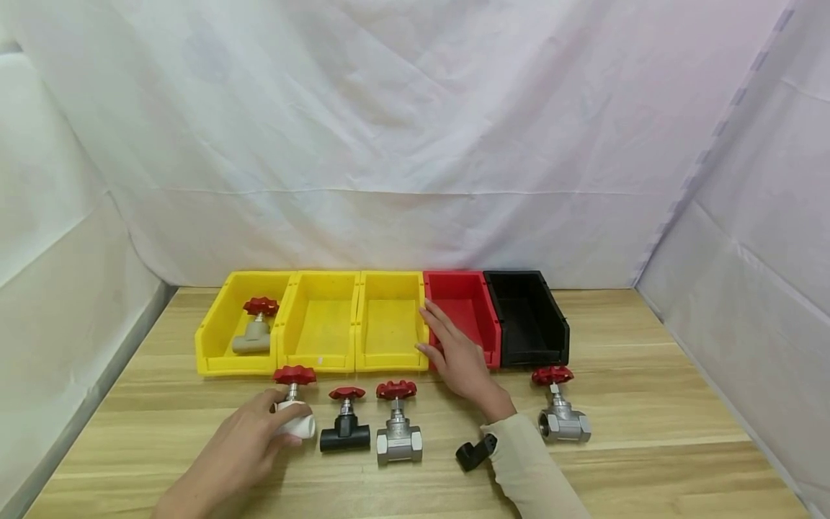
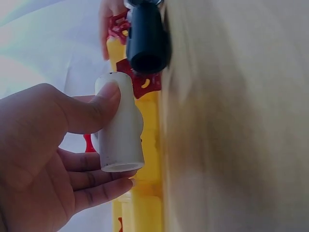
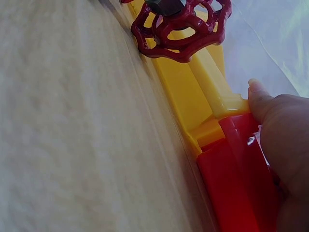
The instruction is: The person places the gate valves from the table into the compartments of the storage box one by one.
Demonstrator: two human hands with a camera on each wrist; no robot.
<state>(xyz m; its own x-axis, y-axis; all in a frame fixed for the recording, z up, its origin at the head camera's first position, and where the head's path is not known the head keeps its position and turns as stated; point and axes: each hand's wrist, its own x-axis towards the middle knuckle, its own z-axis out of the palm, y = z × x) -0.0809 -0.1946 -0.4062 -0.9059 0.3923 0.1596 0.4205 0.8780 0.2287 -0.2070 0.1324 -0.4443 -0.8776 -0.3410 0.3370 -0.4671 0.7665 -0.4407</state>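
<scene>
My left hand (image 1: 249,436) grips a white plastic valve (image 1: 300,425) with a red handwheel, in front of the yellow bins. In the left wrist view, the thumb presses one side of its white tube body (image 2: 120,125) and the fingers lie behind it. My right hand (image 1: 459,360) is over the front of the red bin (image 1: 494,335), its fingers extended toward the edge shared with the yellow bin (image 1: 389,362). In the right wrist view, the thumb (image 3: 260,99) is by that edge. To the right of the white valve stand a black valve (image 1: 346,436) and a metal valve (image 1: 398,441).
The leftmost yellow bin (image 1: 236,365) holds a beige valve (image 1: 255,337) with a red handwheel. Beside it is another yellow bin (image 1: 318,362); a black bin (image 1: 534,357) ends the row. Another metal valve (image 1: 564,422) stands at the right. White cloth (image 1: 389,144) hangs behind.
</scene>
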